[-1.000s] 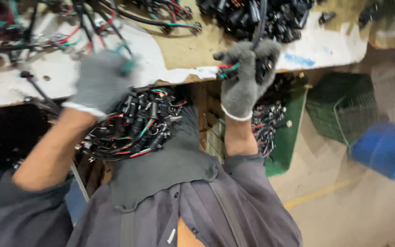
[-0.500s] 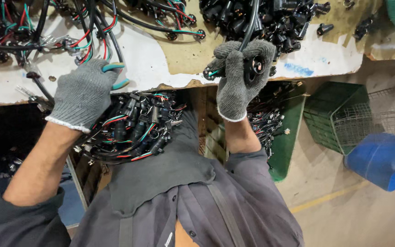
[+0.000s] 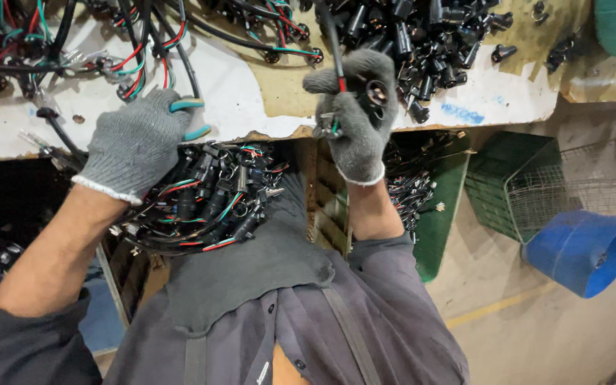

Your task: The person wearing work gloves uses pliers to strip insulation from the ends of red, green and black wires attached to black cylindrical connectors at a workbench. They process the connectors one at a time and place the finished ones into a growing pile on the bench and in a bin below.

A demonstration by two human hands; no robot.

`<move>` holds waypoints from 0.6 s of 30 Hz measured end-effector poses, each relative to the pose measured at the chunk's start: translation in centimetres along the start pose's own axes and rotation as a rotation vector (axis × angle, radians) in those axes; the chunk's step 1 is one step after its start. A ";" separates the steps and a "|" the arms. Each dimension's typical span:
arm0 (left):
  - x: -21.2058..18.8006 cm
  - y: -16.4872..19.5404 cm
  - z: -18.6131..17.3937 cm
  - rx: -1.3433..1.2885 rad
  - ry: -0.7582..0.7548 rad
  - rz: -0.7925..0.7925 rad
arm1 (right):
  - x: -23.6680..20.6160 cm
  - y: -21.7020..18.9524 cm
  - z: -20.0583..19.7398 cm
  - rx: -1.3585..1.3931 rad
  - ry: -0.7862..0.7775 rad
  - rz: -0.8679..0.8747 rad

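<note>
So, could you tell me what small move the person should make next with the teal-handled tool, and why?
Probably bring the teal-handled cutting tool in the grey-gloved left hand across to the black cable end pinched in the grey-gloved right hand. That hand holds the cable's coloured wires and a black round connector at the bench edge, while the tool sits apart, so nothing can be worked yet.

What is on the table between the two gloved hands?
In the head view, bare white table covering with a torn brown patch lies between the left hand and the right hand.
</note>
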State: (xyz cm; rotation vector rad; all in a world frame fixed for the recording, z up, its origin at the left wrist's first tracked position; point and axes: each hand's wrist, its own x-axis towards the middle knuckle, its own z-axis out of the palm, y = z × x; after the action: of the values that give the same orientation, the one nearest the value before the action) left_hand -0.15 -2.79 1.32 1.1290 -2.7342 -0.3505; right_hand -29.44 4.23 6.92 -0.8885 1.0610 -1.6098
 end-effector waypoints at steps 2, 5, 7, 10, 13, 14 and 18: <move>0.2 -0.2 0.0 0.015 -0.059 -0.015 | 0.3 0.7 0.0 0.030 -0.023 0.124; 0.6 -0.6 -0.2 -0.029 -0.070 -0.021 | 0.5 1.9 -0.5 0.065 -0.086 0.202; 0.8 -0.7 -0.3 -0.039 -0.089 -0.033 | 0.4 2.4 -1.2 0.104 -0.106 0.198; 1.0 -0.7 0.0 0.005 -0.129 -0.046 | 0.0 2.2 -2.3 0.171 -0.078 0.208; 0.7 -0.2 0.2 -0.005 -0.108 -0.062 | -0.3 1.4 -2.8 0.223 -0.060 0.189; 0.6 0.0 0.3 -0.017 -0.096 -0.071 | -0.4 1.3 -2.7 0.237 -0.064 0.175; 0.1 0.2 0.6 -0.064 -0.027 -0.107 | -0.2 0.9 -3.2 0.421 -0.052 0.221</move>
State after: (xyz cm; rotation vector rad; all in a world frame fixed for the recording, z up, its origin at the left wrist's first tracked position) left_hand -0.46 -2.65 0.81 1.2653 -2.6709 -0.4677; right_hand -31.97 5.04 4.97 -0.5090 0.7165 -1.5350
